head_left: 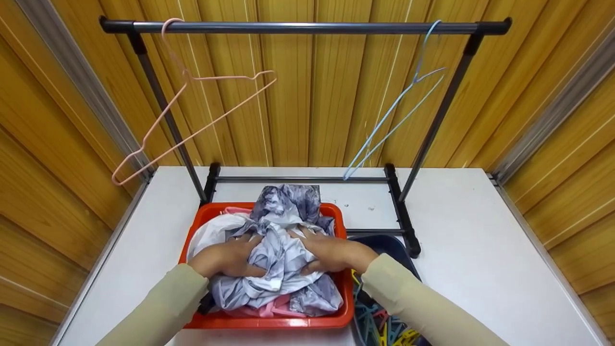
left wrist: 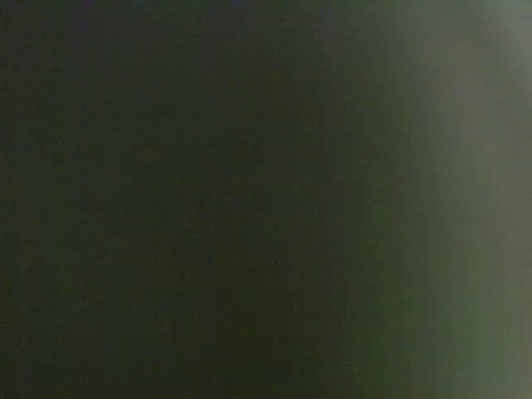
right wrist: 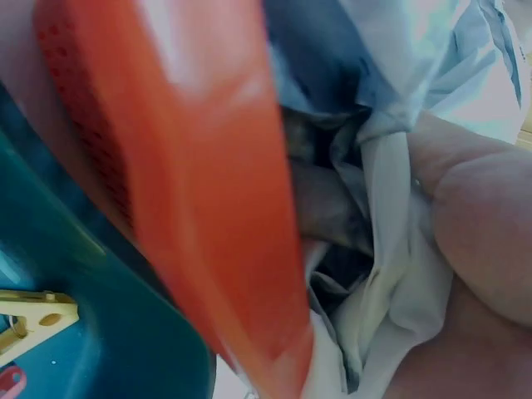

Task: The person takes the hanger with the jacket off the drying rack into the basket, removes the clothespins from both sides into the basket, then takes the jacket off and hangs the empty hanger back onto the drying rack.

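A red plastic basket (head_left: 269,323) holds a heap of crumpled laundry. On top lies a grey-and-white patterned garment (head_left: 283,254). My left hand (head_left: 233,257) lies on the left of this garment, its thumb stretched toward the middle. Across from it, my right hand (head_left: 331,252) presses into the cloth with spread fingers. Some fingertips sink into the folds. In the right wrist view, the hand (right wrist: 482,224) is against pale cloth (right wrist: 391,216) just inside the basket's red rim (right wrist: 208,191). The left wrist view is dark, with nothing recognisable in it.
Behind the basket stands a black garment rack (head_left: 307,28), with a pink hanger (head_left: 211,78) at left and a blue hanger (head_left: 384,122) at right. A dark blue basin (head_left: 384,242) of coloured clothespins (head_left: 384,331) sits beside the basket. Wood-patterned panels surround the white table (head_left: 480,240).
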The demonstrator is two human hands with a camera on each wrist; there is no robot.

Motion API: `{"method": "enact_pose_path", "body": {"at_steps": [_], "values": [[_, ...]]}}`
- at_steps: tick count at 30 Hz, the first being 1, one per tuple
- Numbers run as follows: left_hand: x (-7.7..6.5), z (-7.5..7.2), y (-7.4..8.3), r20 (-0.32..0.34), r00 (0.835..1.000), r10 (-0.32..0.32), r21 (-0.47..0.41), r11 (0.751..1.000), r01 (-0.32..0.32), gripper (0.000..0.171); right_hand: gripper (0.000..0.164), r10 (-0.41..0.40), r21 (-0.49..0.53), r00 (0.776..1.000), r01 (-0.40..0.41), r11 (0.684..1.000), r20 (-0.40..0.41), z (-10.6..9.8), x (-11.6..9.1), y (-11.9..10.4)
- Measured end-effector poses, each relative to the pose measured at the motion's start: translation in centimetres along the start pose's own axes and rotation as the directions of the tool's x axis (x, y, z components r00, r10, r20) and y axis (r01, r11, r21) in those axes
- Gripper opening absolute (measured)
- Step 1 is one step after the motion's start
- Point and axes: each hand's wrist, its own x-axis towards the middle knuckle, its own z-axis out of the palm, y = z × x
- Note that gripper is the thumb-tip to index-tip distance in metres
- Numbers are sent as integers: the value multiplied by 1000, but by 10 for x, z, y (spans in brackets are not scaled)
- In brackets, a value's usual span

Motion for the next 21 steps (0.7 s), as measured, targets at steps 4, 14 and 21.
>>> {"method": "enact_pose_path", "body": {"at_steps": [4,14,21], "values": [[-6,-6,2,-23,1000,21,-3,1000,-21,91,89,-26,31,997,28,999,-71,-1,-7,1],[-37,-37,10,-136,978,158,32,987,-155,87,85,-54,83,973,75,994,-225,-14,-47,-1],[-59,-61,27,-286,930,233,94,972,-215,71,79,-11,131,905,74,989,-424,-15,-71,23]]}}
